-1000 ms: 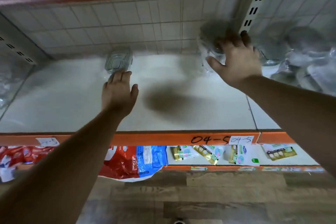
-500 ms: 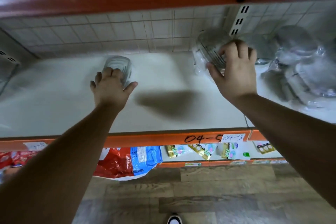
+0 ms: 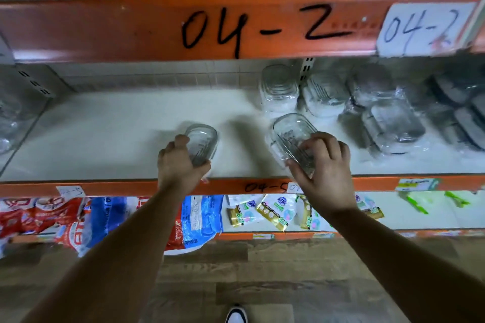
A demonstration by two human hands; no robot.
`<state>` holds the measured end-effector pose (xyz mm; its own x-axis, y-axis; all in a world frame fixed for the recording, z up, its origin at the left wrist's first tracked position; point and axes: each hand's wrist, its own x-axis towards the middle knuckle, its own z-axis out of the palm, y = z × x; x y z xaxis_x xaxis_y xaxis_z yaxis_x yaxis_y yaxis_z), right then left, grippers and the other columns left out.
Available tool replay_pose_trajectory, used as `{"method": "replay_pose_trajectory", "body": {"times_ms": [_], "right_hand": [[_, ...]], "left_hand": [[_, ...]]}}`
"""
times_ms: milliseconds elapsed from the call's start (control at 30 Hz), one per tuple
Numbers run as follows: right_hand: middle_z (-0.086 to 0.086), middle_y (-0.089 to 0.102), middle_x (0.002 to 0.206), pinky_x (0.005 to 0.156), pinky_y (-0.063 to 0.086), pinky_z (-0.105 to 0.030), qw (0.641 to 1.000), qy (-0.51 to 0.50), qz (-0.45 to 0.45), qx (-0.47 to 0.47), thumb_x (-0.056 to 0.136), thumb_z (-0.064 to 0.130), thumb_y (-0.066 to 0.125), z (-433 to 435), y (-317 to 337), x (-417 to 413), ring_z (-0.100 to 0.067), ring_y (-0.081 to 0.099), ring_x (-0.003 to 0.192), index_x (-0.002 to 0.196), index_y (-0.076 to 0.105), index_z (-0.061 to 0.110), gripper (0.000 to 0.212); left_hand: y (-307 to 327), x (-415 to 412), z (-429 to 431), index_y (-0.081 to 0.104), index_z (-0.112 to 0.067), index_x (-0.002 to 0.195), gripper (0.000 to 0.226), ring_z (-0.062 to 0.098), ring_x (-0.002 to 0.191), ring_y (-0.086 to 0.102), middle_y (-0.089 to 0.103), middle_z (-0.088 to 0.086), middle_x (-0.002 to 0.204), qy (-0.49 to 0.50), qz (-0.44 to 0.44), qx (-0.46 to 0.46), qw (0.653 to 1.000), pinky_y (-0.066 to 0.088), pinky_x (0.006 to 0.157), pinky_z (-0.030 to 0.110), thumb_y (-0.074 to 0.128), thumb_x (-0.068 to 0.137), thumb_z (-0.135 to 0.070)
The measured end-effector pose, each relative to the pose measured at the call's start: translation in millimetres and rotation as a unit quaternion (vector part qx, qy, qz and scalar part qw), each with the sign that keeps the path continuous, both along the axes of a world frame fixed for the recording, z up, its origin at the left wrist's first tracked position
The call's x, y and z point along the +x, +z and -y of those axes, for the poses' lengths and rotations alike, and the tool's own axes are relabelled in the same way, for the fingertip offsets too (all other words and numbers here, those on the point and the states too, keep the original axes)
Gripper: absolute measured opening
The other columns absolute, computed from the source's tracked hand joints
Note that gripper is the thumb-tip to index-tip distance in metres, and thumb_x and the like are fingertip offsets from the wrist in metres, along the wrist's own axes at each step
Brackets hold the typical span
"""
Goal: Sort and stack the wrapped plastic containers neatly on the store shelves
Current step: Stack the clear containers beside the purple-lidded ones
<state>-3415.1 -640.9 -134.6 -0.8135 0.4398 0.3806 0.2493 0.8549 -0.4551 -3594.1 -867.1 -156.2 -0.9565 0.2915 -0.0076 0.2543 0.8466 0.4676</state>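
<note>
The left hand (image 3: pixel 181 165) is curled round a small tub (image 3: pixel 203 143) of clear plastic, fingers over its left side and thumb at its near end; it sits near the front of the white shelf (image 3: pixel 105 134), though whether it touches the shelf I cannot tell; the right hand (image 3: pixel 324 173) grips a larger tub (image 3: pixel 291 136) by its near end, fingers bent over the top, the tub tilted with its far end raised; the two tubs are apart; behind the larger tub two stacks (image 3: pixel 279 89) stand at the back wall, and a loose heap (image 3: pixel 393 118) of wrapped tubs lies to the right; overhead an orange beam (image 3: pixel 105 29) reads 04-2; packets (image 3: pixel 275 211) lie on the shelf below
</note>
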Motion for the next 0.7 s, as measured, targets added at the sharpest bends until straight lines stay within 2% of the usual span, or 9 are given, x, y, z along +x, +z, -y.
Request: {"method": "replay_pose_trajectory", "body": {"times_ms": [233,367,500,600,700], "right_hand": [[-0.008,0.054,0.121,0.090,0.036,-0.032,0.999,0.036,-0.030,-0.024,0.086,0.043,0.057,11,54,70,-0.031,0.048,0.107,0.108,0.061,0.012,0.038],[-0.006,0.053,0.120,0.091,0.038,-0.036,0.996,0.073,-0.046,-0.028,0.084,0.040,0.060,13,92,103,-0.030,0.048,0.109,0.108,0.062,0.012,0.036],[0.001,0.048,0.117,0.091,0.031,-0.025,0.990,0.113,-0.084,-0.022,0.081,0.036,0.062,13,128,133,-0.022,0.044,0.108,0.105,0.060,0.015,0.032],[0.004,0.046,0.115,0.089,0.035,-0.029,0.983,0.135,-0.120,-0.020,0.079,0.035,0.062,11,158,147,-0.019,0.042,0.107,0.106,0.056,0.020,0.031],[-0.001,0.048,0.115,0.089,0.036,-0.033,0.978,0.146,-0.150,-0.005,0.079,0.035,0.063,6,191,148,-0.024,0.045,0.105,0.108,0.055,0.020,0.033]], "left_hand": [[63,65,4,0.050,-0.014,0.134,0.077,0.026,0.120,0.043,0.053,0.008,0.132,-0.072,-0.025,0.023,0.997,0.038,0.094,0.033,0.081,0.068,-0.037],[101,115,7,0.056,-0.012,0.129,0.085,0.025,0.115,0.047,0.057,0.006,0.127,-0.096,-0.041,0.063,0.993,0.040,0.092,0.031,0.053,0.057,-0.058],[131,165,15,0.057,-0.011,0.128,0.077,0.021,0.115,0.048,0.055,0.005,0.127,-0.141,-0.098,0.103,0.980,0.042,0.096,0.033,0.058,0.060,-0.047],[159,190,22,0.056,-0.009,0.130,0.076,0.017,0.119,0.045,0.052,0.004,0.130,-0.183,-0.137,0.117,0.967,0.039,0.101,0.031,0.062,0.062,-0.041],[196,197,24,0.056,-0.004,0.131,0.077,0.012,0.122,0.039,0.048,0.004,0.131,-0.203,-0.182,0.131,0.953,0.035,0.105,0.028,0.062,0.062,-0.039]]}}
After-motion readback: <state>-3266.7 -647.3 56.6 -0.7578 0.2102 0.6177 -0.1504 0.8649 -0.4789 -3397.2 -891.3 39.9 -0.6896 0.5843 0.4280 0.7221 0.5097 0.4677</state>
